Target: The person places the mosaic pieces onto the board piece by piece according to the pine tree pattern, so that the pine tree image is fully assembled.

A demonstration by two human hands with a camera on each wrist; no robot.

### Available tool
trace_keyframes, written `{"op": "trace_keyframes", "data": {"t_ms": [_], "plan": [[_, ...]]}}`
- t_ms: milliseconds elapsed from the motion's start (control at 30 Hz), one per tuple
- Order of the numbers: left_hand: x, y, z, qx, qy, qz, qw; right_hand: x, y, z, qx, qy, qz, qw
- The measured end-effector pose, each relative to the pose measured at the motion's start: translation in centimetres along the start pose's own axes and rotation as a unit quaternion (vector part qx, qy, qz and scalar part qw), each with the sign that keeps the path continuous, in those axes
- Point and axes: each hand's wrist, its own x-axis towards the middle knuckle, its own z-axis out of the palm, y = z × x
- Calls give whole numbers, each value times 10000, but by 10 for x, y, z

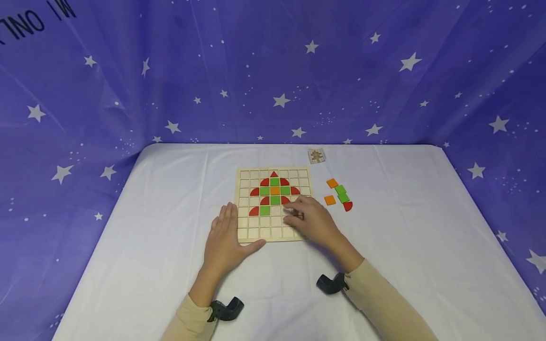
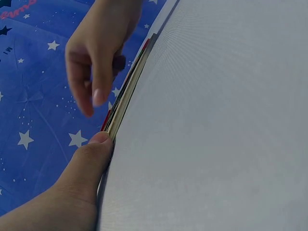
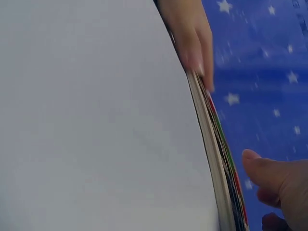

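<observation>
A wooden grid board [image 1: 253, 233] lies on the table, bearing a tree-like pattern of flat pieces. A red triangle [image 1: 274, 174] tops the pattern, red quarter-circle pieces [image 1: 254, 192] line its sides, and green squares [image 1: 264, 210] surround an orange square [image 1: 275, 190]. My left hand [image 1: 223, 244] lies along the board's left edge with straight fingers, its thumb at the front edge. Over the board's right side hovers my right hand [image 1: 315, 221], thumb and index finger apart, with nothing visible between them. It partly covers a red quarter-circle piece and several cells.
Right of the board lie loose pieces: two orange squares [image 1: 330, 200], two green squares [image 1: 343, 197] and a red quarter-circle [image 1: 348, 206]. A small picture card [image 1: 316, 156] with a tree pattern rests behind the board. White cloth covers the table [image 1: 405, 237]; a starry blue curtain hangs behind.
</observation>
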Motion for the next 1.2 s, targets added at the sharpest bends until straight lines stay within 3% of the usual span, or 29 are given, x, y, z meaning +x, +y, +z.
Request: {"op": "trace_keyframes", "data": {"t_ms": [233,500,733,1200], "plan": [[0,-2,1,-13,62,20,10000,-10,47,-33,-262,175,643,9974],[1,-2,1,-53,114,62,9999,-20,87,-55,-592,26,1230,9906],[2,-3,1,-38,127,89,9999,-20,93,-58,-553,-4,1116,9922],[1,0,0,-38,30,47,10000,-12,84,-51,-715,-37,885,9935]]}}
